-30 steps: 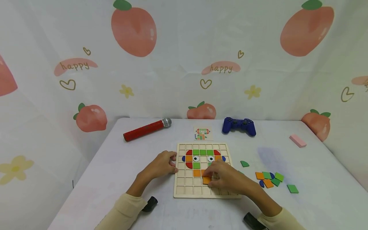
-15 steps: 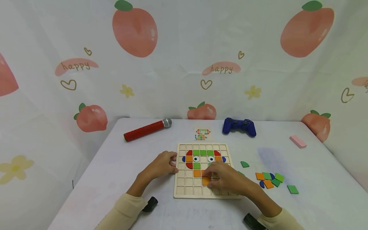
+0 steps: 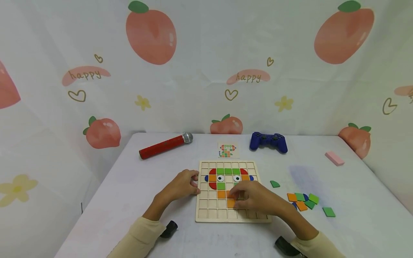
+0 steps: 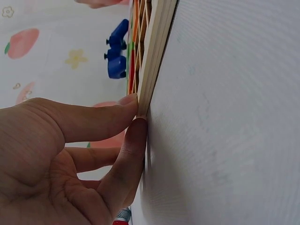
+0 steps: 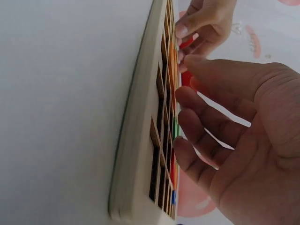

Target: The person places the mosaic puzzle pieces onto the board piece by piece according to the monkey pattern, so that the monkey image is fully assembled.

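Observation:
On the table lies a square wooden grid board with coloured tiles set in its cells. Red, green, orange and blue pieces and two eye tiles make up a picture there. At the board's left edge my left hand pinches the rim, thumb and finger meeting it in the left wrist view. My right hand hovers close over the lower middle of the grid with loosely bent fingers and nothing between them. Just by its thumb an orange square tile lies flat in a cell. The hand hides several cells.
Right of the board are loose pieces, among them a green quarter-round, an orange square and a green square. Behind it lie a picture card, a red microphone, a blue game controller and a pink block.
The orange tile, askew a second ago, has settled squarely into its cell. My right hand has drawn slightly right, off it. The left hand stays at the board's edge.

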`<move>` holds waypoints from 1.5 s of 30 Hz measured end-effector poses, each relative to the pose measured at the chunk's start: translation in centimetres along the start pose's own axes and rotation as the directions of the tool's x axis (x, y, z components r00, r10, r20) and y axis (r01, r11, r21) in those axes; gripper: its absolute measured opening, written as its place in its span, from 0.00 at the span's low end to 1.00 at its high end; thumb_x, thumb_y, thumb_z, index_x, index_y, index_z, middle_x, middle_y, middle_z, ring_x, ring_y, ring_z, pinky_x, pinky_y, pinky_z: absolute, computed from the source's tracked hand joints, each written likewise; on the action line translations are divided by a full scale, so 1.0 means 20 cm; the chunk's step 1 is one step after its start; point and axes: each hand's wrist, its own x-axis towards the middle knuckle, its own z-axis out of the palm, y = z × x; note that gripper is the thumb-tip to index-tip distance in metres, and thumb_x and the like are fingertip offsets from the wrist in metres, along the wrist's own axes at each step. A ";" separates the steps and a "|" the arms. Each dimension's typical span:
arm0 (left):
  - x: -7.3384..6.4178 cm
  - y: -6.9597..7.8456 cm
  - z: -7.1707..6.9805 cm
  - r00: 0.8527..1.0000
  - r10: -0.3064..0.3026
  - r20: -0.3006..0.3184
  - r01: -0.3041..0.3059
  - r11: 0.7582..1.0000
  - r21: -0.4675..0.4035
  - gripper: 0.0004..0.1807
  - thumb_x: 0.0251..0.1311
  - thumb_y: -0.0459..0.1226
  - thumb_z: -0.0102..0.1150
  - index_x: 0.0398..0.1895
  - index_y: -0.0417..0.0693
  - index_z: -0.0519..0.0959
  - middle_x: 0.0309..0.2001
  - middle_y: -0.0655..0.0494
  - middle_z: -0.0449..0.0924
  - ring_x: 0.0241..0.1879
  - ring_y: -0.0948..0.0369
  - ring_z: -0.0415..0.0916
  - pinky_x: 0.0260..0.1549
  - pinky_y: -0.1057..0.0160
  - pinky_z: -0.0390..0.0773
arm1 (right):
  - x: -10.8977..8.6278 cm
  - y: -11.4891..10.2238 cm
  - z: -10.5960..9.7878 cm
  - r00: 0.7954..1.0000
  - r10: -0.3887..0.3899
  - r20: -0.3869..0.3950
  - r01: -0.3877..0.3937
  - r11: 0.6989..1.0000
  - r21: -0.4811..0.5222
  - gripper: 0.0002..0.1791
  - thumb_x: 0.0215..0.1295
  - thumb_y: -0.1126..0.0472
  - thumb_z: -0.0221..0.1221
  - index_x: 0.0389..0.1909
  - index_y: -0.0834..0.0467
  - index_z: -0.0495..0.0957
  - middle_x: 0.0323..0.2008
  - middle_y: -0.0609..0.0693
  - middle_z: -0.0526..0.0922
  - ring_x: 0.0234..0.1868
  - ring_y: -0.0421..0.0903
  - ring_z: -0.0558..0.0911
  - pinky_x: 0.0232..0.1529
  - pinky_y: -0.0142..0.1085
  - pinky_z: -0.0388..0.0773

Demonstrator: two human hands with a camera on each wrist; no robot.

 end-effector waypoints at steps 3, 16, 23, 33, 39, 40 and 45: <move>0.00 0.00 0.00 1.000 0.000 0.000 0.000 1.000 0.003 0.35 0.55 0.27 0.78 0.66 0.29 0.76 0.43 0.51 0.75 0.39 0.60 0.76 0.39 0.64 0.81 | -0.01 0.02 -0.02 1.000 0.001 -0.020 0.000 1.000 0.017 0.13 0.68 0.55 0.71 0.52 0.52 0.87 0.42 0.39 0.85 0.43 0.39 0.80 0.45 0.34 0.80; 0.00 0.00 0.00 1.000 0.005 -0.003 -0.005 1.000 0.017 0.33 0.56 0.27 0.77 0.65 0.30 0.77 0.44 0.50 0.76 0.40 0.60 0.77 0.42 0.62 0.81 | -0.20 0.18 -0.16 0.982 0.044 -0.186 -0.061 0.995 -0.084 0.13 0.64 0.59 0.73 0.49 0.53 0.88 0.38 0.38 0.82 0.40 0.39 0.78 0.38 0.32 0.76; -0.01 0.00 0.00 1.000 0.012 -0.004 -0.012 1.000 0.017 0.33 0.56 0.27 0.77 0.65 0.30 0.77 0.44 0.50 0.76 0.40 0.60 0.77 0.42 0.61 0.82 | -0.33 0.27 -0.24 0.964 0.128 -0.231 -0.158 0.981 -0.115 0.17 0.62 0.56 0.74 0.51 0.53 0.88 0.41 0.40 0.83 0.41 0.38 0.77 0.38 0.33 0.77; 0.00 0.00 0.00 1.000 0.004 0.003 -0.004 1.000 0.016 0.31 0.55 0.27 0.78 0.63 0.31 0.78 0.44 0.49 0.75 0.40 0.60 0.76 0.40 0.62 0.81 | -0.48 0.39 -0.32 0.949 0.176 -0.263 -0.226 0.958 -0.174 0.19 0.61 0.56 0.76 0.51 0.54 0.87 0.46 0.42 0.86 0.46 0.42 0.79 0.42 0.34 0.78; -0.01 0.00 0.00 1.000 0.000 0.005 0.000 1.000 0.011 0.32 0.56 0.27 0.77 0.64 0.31 0.77 0.44 0.49 0.75 0.41 0.59 0.76 0.41 0.62 0.81 | -0.50 0.41 -0.34 0.950 0.192 -0.246 -0.239 0.955 -0.177 0.18 0.62 0.54 0.76 0.50 0.55 0.88 0.44 0.41 0.86 0.45 0.42 0.78 0.44 0.35 0.79; -0.01 0.00 0.00 1.000 -0.001 0.005 0.001 1.000 0.009 0.32 0.56 0.27 0.77 0.65 0.30 0.77 0.44 0.49 0.75 0.41 0.59 0.76 0.41 0.62 0.81 | -0.50 0.41 -0.34 0.950 0.194 -0.243 -0.239 0.955 -0.175 0.18 0.62 0.54 0.76 0.50 0.55 0.88 0.44 0.41 0.86 0.45 0.42 0.78 0.44 0.35 0.79; -0.01 0.01 0.00 1.000 -0.004 0.006 0.004 1.000 0.002 0.33 0.56 0.27 0.77 0.66 0.30 0.76 0.45 0.50 0.76 0.42 0.59 0.77 0.43 0.62 0.83 | -0.50 0.42 -0.35 0.952 0.197 -0.236 -0.240 0.955 -0.172 0.17 0.64 0.53 0.74 0.50 0.55 0.88 0.43 0.41 0.86 0.45 0.41 0.78 0.43 0.33 0.79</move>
